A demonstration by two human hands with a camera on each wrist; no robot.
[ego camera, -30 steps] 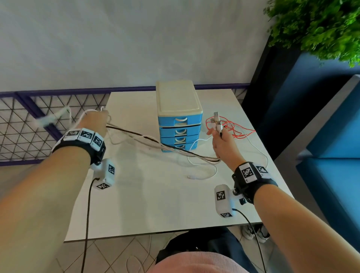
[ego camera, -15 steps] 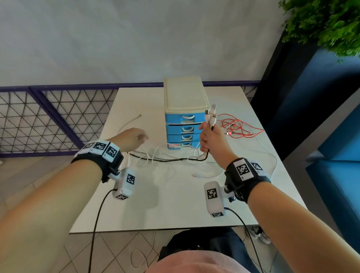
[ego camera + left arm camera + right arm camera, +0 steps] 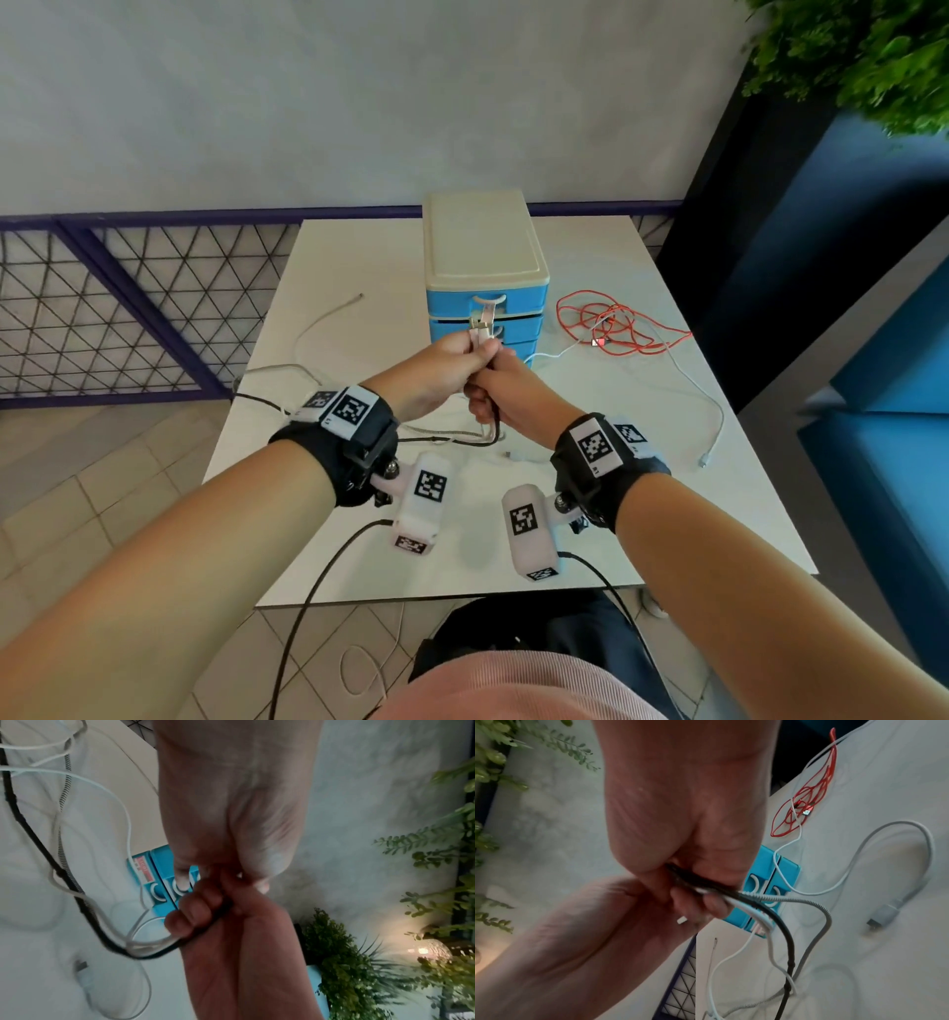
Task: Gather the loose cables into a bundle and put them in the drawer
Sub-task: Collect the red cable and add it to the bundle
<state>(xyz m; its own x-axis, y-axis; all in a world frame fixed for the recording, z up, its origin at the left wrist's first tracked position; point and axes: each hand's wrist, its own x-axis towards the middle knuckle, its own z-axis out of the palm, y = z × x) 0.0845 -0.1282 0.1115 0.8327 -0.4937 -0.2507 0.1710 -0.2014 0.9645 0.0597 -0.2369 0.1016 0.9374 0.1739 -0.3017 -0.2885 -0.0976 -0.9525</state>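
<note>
Both hands meet in front of the blue drawer unit [image 3: 485,257], whose drawers are shut. My right hand [image 3: 488,390] grips a bundle of black, white and braided cables [image 3: 757,902] in its fist, plug ends [image 3: 482,329] sticking up. My left hand [image 3: 475,349] pinches the same bundle just above the right fist, as the left wrist view shows [image 3: 246,876]. The cables' slack [image 3: 102,923] hangs in a loop down to the table [image 3: 359,257]. A tangled red cable [image 3: 616,324] and a long white cable [image 3: 714,411] lie loose on the table to the right.
A white cable end [image 3: 318,329] trails across the table's left side. A purple mesh fence [image 3: 128,308] runs behind and to the left. Green plants [image 3: 847,51] and a blue seat [image 3: 898,411] stand on the right. A USB plug [image 3: 885,912] lies near the right hand.
My left hand swung in from the left side of the table and took hold of the cable ends above the right fist. The right hand shifted slightly left, in front of the drawers.
</note>
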